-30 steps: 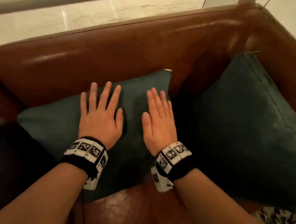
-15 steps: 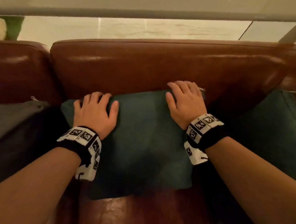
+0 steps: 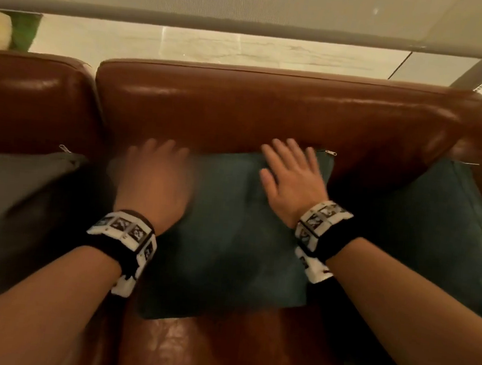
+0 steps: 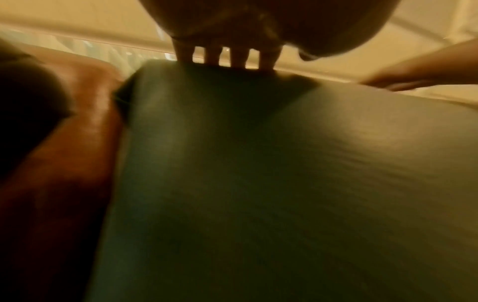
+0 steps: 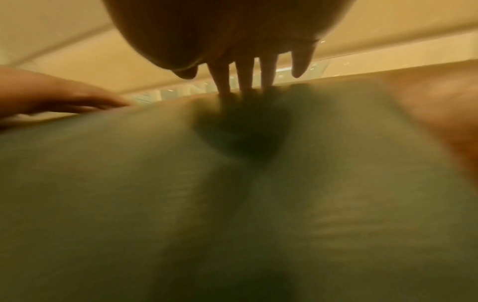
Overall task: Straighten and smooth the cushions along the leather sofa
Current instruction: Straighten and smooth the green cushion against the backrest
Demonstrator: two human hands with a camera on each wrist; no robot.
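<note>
A dark green cushion (image 3: 234,234) leans against the back of the brown leather sofa (image 3: 270,111). My left hand (image 3: 155,174) is blurred by motion over the cushion's upper left corner, its straight fingers (image 4: 225,55) reaching the top edge of the cushion (image 4: 258,183). My right hand (image 3: 290,178) lies flat with spread fingers on the upper right part, near the zip pull (image 3: 331,153). In the right wrist view the fingers (image 5: 244,75) touch the cushion (image 5: 232,204) near its top edge. Neither hand grips anything.
A second, larger green cushion (image 3: 435,230) sits in the sofa's right corner. A grey cushion (image 3: 11,204) lies on the left seat. The bare leather seat (image 3: 217,353) shows in front. A window and a blind (image 3: 251,3) rise behind the sofa.
Both hands curled over the cushion's top edge half a second ago; now their fingers are straight and flat on it. The left hand is moving fast and blurred.
</note>
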